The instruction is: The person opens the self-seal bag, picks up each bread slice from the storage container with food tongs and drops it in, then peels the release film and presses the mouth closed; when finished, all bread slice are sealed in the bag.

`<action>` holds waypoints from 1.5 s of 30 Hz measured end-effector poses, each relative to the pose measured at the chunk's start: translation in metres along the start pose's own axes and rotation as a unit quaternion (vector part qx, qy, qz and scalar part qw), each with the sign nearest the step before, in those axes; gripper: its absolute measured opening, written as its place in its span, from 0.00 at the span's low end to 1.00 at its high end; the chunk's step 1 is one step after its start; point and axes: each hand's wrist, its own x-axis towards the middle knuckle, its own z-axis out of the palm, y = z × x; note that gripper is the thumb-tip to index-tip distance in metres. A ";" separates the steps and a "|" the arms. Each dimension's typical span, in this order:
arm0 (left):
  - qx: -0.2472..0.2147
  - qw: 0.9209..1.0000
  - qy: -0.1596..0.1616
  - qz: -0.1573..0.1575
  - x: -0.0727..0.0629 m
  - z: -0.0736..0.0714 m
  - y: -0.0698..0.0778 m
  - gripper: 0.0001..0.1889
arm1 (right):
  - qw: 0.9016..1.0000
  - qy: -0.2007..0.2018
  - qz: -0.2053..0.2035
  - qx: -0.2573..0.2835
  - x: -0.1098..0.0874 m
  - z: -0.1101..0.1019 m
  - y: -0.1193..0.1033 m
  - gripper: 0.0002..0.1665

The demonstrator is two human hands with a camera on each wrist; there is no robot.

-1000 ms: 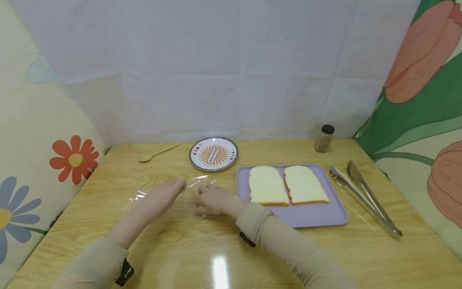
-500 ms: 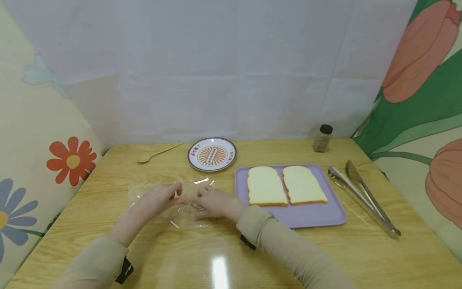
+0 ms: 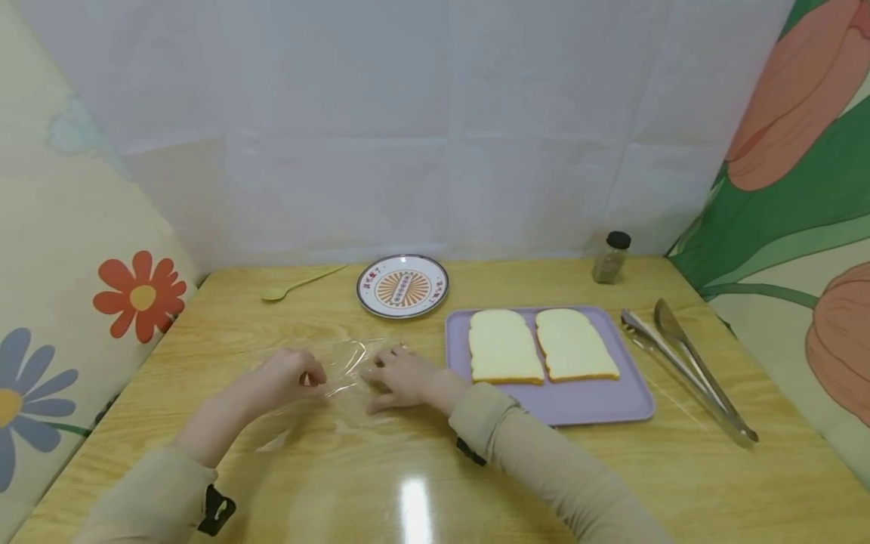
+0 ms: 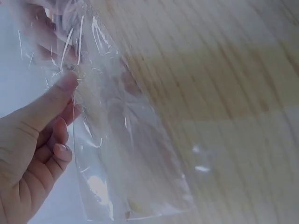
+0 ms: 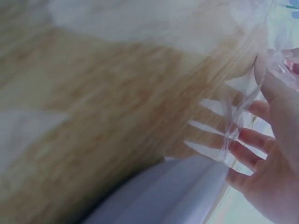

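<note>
A clear plastic bag [image 3: 350, 370] lies across the wooden table between the two hands, its film creased and shiny. My left hand [image 3: 288, 374] pinches one edge of it between thumb and index finger; the left wrist view shows the thumb tip [image 4: 67, 81] on the film, with the other fingers bent. On the bag's right side, my right hand [image 3: 401, 378] grips the film with its fingers apart. Folds of the bag [image 5: 229, 126] gather at those fingertips in the right wrist view. Part of the film is hidden behind the hands.
A purple tray [image 3: 578, 408] with two bread slices [image 3: 503, 347] stands right of the hands. Behind the bag are a patterned plate [image 3: 403, 286] and a gold spoon [image 3: 292, 289]. Metal tongs [image 3: 693, 370] lie at the right, below a black-capped jar [image 3: 612, 258].
My left hand has moved left and slightly down, away from the right hand, with the bag's film drawn along. My right hand has stayed nearly in place after shifting slightly.
</note>
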 end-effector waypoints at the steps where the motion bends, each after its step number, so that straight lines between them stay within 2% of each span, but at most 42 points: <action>1: -0.002 1.000 -0.007 -0.009 -0.001 0.000 0.000 0.05 | 1.000 0.001 -0.001 -0.003 0.000 0.000 0.000 0.37; 6: -0.002 0.999 -0.016 -0.041 -0.003 0.000 -0.001 0.09 | 1.000 -0.012 0.002 0.002 -0.003 -0.001 -0.001 0.38; 9: 0.006 0.999 -0.013 -0.047 -0.006 0.002 -0.001 0.08 | 1.000 -0.021 0.007 0.006 -0.004 -0.002 -0.003 0.38; 14: 0.015 0.997 -0.017 -0.076 -0.013 0.002 0.004 0.06 | 1.000 -0.011 0.003 -0.001 -0.003 -0.002 -0.002 0.34; 16: 0.006 0.995 -0.025 -0.093 -0.013 0.001 0.006 0.07 | 1.000 -0.008 0.001 0.000 -0.003 -0.001 -0.001 0.33; 18: -0.003 0.995 -0.030 -0.095 -0.012 0.002 0.006 0.08 | 1.000 -0.011 0.002 0.002 -0.003 -0.002 0.000 0.34; 20: -0.006 0.995 -0.028 -0.091 -0.012 0.003 0.004 0.08 | 1.000 -0.015 0.003 0.005 -0.003 -0.002 0.000 0.35; 23: -0.010 0.997 -0.006 -0.075 -0.013 0.004 0.000 0.10 | 1.000 -0.018 0.005 0.009 -0.004 -0.002 0.000 0.35; 30: 0.020 0.998 0.065 -0.005 -0.017 0.002 -0.002 0.13 | 1.000 -0.015 0.005 -0.003 -0.004 -0.003 -0.001 0.36; 33: 0.032 0.997 0.073 -0.004 -0.017 0.000 0.000 0.13 | 1.000 -0.014 0.006 -0.005 -0.004 -0.004 -0.001 0.35; 37: 0.037 0.998 0.046 -0.034 -0.016 0.000 0.004 0.05 | 1.000 -0.020 0.006 -0.012 -0.004 -0.005 -0.002 0.36; 41: 0.047 0.997 0.012 -0.054 -0.014 0.007 0.007 0.11 | 1.000 -0.024 0.009 -0.012 -0.004 -0.005 -0.003 0.35; 45: 0.032 0.998 -0.011 -0.061 -0.008 0.012 0.008 0.05 | 1.000 -0.021 0.014 -0.006 -0.004 -0.005 -0.003 0.35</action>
